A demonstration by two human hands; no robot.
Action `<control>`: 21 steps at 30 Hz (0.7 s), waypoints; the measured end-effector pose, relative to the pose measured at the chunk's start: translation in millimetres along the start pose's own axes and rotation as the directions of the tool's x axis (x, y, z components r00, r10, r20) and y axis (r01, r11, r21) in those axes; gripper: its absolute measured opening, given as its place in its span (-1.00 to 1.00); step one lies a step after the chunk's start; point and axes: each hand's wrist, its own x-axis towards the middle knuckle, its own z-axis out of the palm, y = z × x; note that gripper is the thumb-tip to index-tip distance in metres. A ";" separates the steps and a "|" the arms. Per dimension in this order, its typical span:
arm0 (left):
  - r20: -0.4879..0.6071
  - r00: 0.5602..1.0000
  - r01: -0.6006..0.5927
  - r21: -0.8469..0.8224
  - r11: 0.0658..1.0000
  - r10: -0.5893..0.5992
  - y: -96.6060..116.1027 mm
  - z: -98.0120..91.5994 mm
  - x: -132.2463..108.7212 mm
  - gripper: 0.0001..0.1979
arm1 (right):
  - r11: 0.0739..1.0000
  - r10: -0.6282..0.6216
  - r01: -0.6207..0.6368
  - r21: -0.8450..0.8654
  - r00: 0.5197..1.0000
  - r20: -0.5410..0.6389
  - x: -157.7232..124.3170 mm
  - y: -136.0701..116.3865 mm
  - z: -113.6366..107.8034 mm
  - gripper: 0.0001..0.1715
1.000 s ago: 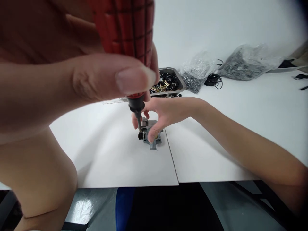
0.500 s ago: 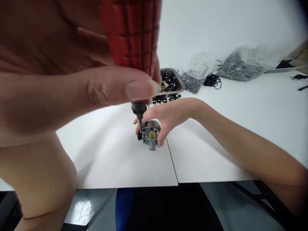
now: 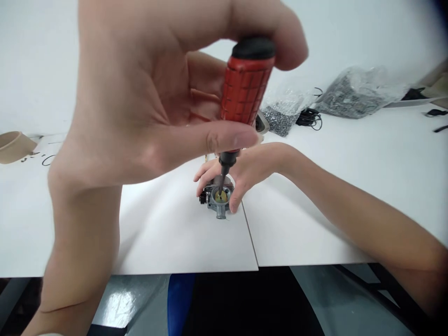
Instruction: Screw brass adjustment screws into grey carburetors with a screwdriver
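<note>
My left hand (image 3: 168,107) looms large in the upper left, its thumb and fingers wrapped round the red handle of a screwdriver (image 3: 247,88) with a black cap. The shaft points down, and its tip overlaps the brass-coloured disc in the round opening of a small grey metal part (image 3: 220,210); whether it touches is unclear. That part rests on the white table, with a black knob on its left side. My right hand (image 3: 245,172) grips the metal part from behind and the right, partly hidden behind the screwdriver.
A metal tray (image 3: 262,123) is mostly hidden behind my left hand. Clear plastic bags of small parts (image 3: 353,95) and a coiled black cable (image 3: 308,118) lie at the back right. A tan round container (image 3: 16,147) stands at the far left. The table's front edge runs below.
My left hand has moved up and away from the camera with the screwdriver. The tip has shifted right, from beside the black knob to over the brass disc. My right hand stays put.
</note>
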 end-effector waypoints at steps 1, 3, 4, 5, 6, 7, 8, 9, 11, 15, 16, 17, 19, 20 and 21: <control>-0.012 1.000 0.025 -0.018 1.000 -0.025 3.2 0.0 3.2 -0.44 | 1.000 0.011 -0.011 0.001 1.000 -0.009 -0.7 -0.7 0.4 -0.28; -0.040 0.996 0.075 -0.034 0.997 -0.076 5.3 0.9 7.0 -0.41 | 0.999 0.035 -0.035 0.003 0.999 -0.021 -1.8 -3.3 1.0 -0.30; -0.047 0.994 0.097 -0.027 0.995 -0.098 4.9 1.4 7.7 -0.42 | 0.999 0.044 -0.044 0.003 0.999 -0.022 -2.1 -4.7 1.3 -0.31; -0.054 0.992 0.113 -0.018 0.993 -0.114 4.1 1.9 7.7 -0.45 | 0.999 0.051 -0.051 0.002 0.998 -0.022 -2.2 -6.0 1.4 -0.30; -0.056 0.991 0.123 -0.015 0.992 -0.124 3.2 2.3 7.3 -0.47 | 0.999 0.053 -0.053 -0.002 0.998 -0.020 -2.3 -6.9 1.5 -0.30; -0.057 0.990 0.131 -0.017 0.991 -0.132 2.4 2.7 6.6 -0.49 | 0.999 0.052 -0.052 -0.007 0.998 -0.017 -2.3 -7.5 1.5 -0.29; -0.060 0.989 0.136 -0.025 0.990 -0.137 1.8 3.0 5.9 -0.50 | 0.999 0.051 -0.051 -0.011 0.999 -0.013 -2.3 -7.7 1.4 -0.29; -0.062 0.988 0.139 -0.034 0.990 -0.141 1.3 3.3 5.3 -0.50 | 0.999 0.050 -0.050 -0.013 0.999 -0.007 -2.3 -7.7 1.4 -0.28; -0.060 0.987 0.146 -0.055 0.988 -0.150 0.4 3.7 4.7 -0.50 | 0.999 0.044 -0.044 -0.008 0.999 -0.003 -2.4 -7.4 1.3 -0.28; -0.079 0.989 0.115 -0.085 0.990 -0.122 -3.6 4.3 5.4 -0.50 | 1.000 0.023 -0.023 0.006 1.000 -0.019 -2.7 -7.3 1.2 -0.31; -0.085 0.990 0.106 -0.089 0.990 -0.113 -4.7 4.3 5.6 -0.49 | 1.000 0.019 -0.019 0.010 1.000 -0.022 -2.7 -7.3 1.2 -0.32; -0.087 0.990 0.102 -0.087 0.991 -0.109 -5.5 4.3 5.8 -0.49 | 1.000 0.015 -0.015 0.015 1.000 -0.023 -2.5 -7.3 1.1 -0.32; -0.085 0.992 0.090 -0.075 0.993 -0.097 -5.8 4.2 5.9 -0.49 | 1.000 0.009 -0.008 0.023 1.000 -0.023 -2.1 -7.2 0.8 -0.32; -0.081 0.993 0.086 -0.065 0.994 -0.091 -5.2 4.0 5.9 -0.49 | 1.000 0.007 -0.007 0.023 1.000 -0.023 -1.8 -7.1 0.6 -0.32; -0.078 0.993 0.079 -0.056 0.995 -0.083 -4.4 3.9 5.7 -0.51 | 1.000 0.007 -0.007 0.021 1.000 -0.024 -1.5 -7.1 0.5 -0.32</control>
